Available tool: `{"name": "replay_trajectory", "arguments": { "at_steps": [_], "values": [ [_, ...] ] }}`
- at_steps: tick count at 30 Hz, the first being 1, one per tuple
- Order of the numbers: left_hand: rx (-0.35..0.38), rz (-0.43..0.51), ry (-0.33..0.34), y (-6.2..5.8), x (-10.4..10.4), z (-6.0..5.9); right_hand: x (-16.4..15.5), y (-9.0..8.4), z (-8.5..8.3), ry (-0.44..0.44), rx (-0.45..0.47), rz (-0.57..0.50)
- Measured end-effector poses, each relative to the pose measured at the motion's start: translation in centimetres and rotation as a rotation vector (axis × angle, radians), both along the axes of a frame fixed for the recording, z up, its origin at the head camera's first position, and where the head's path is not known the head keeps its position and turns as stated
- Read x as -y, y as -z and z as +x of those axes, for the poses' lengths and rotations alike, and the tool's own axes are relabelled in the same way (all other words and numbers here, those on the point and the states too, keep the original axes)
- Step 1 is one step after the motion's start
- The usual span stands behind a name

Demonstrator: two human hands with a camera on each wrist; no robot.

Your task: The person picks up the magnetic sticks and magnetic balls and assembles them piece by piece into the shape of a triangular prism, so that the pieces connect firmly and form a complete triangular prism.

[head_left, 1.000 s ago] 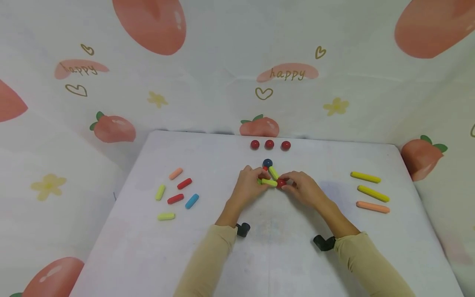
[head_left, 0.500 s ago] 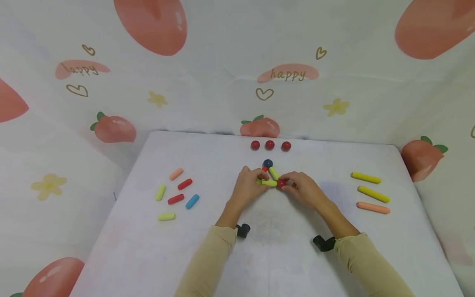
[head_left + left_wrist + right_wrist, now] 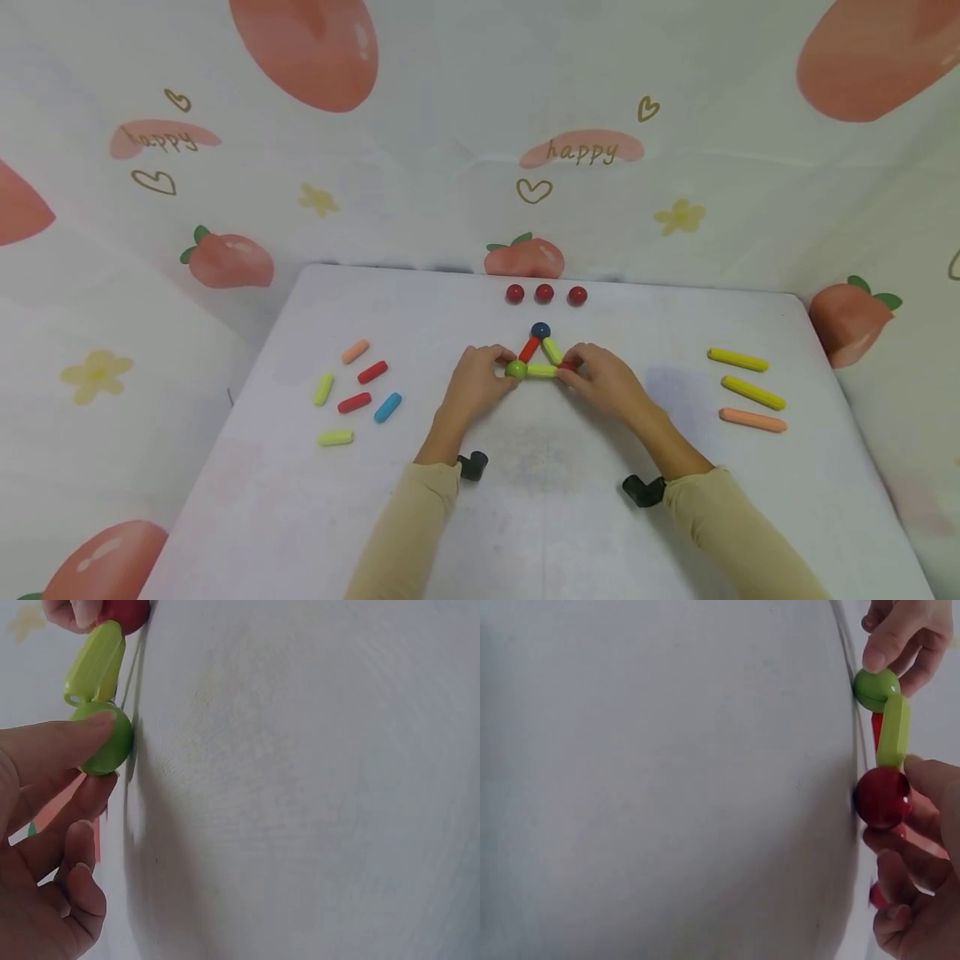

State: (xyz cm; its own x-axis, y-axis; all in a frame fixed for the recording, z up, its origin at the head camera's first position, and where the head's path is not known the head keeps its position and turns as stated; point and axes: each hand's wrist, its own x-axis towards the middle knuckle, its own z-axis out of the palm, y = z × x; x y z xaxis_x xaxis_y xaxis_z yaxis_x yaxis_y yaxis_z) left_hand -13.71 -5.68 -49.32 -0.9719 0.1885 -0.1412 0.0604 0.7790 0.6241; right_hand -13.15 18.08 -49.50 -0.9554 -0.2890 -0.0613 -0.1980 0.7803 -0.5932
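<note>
A small triangle of balls and short sticks lies mid-table. My left hand [image 3: 474,379] pinches its green ball [image 3: 516,369] between thumb and fingertips. On the other side my right hand [image 3: 606,379] holds the red ball [image 3: 883,798] the same way, largely hiding it in the head view. Between these two balls runs a light green stick [image 3: 542,371], its ends right at both. A dark blue ball [image 3: 541,331] forms the far corner. From it a red stick [image 3: 529,349] slants toward the green ball, and another light green stick [image 3: 552,350] toward the red ball.
Behind the triangle, three red balls [image 3: 544,293] stand in a row. Several short sticks, among them a blue one [image 3: 387,407], lie scattered on the left. To the right are two long yellow sticks [image 3: 753,392] and a long orange one [image 3: 753,420].
My left hand has shifted left, from over the green ball and stick to the ball's outer side. The green ball and red stick now show fully. My right hand stays at the red ball.
</note>
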Motion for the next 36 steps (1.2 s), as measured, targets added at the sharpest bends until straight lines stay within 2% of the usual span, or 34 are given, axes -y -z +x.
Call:
{"name": "replay_trajectory", "arguments": {
  "at_steps": [10,19,23,27,30,33,36],
  "values": [
    [0.052,0.041,0.0,0.3,0.7,0.0,0.9,-0.1,-0.1,0.078,0.034,0.04],
    [0.031,0.016,0.032,0.2,0.4,0.1,0.3,0.2,0.4,0.041,0.041,0.042],
    [0.023,-0.009,0.029,-0.6,1.0,0.6,0.0,0.3,0.5,0.032,0.04,0.018],
    [0.007,0.02,-0.034,-2.2,3.6,1.6,-0.3,0.3,0.6,0.033,0.035,-0.006],
    [-0.019,0.047,-0.126,-3.1,7.2,2.7,-0.3,0.4,0.7,0.044,0.034,-0.016],
    [-0.042,0.044,-0.214,-3.2,10.9,3.9,-0.4,0.4,0.8,0.055,0.034,-0.026],
    [-0.037,0.015,-0.282,-2.7,13.8,5.2,-0.2,0.5,0.8,0.034,0.023,-0.042]
  ]
}}
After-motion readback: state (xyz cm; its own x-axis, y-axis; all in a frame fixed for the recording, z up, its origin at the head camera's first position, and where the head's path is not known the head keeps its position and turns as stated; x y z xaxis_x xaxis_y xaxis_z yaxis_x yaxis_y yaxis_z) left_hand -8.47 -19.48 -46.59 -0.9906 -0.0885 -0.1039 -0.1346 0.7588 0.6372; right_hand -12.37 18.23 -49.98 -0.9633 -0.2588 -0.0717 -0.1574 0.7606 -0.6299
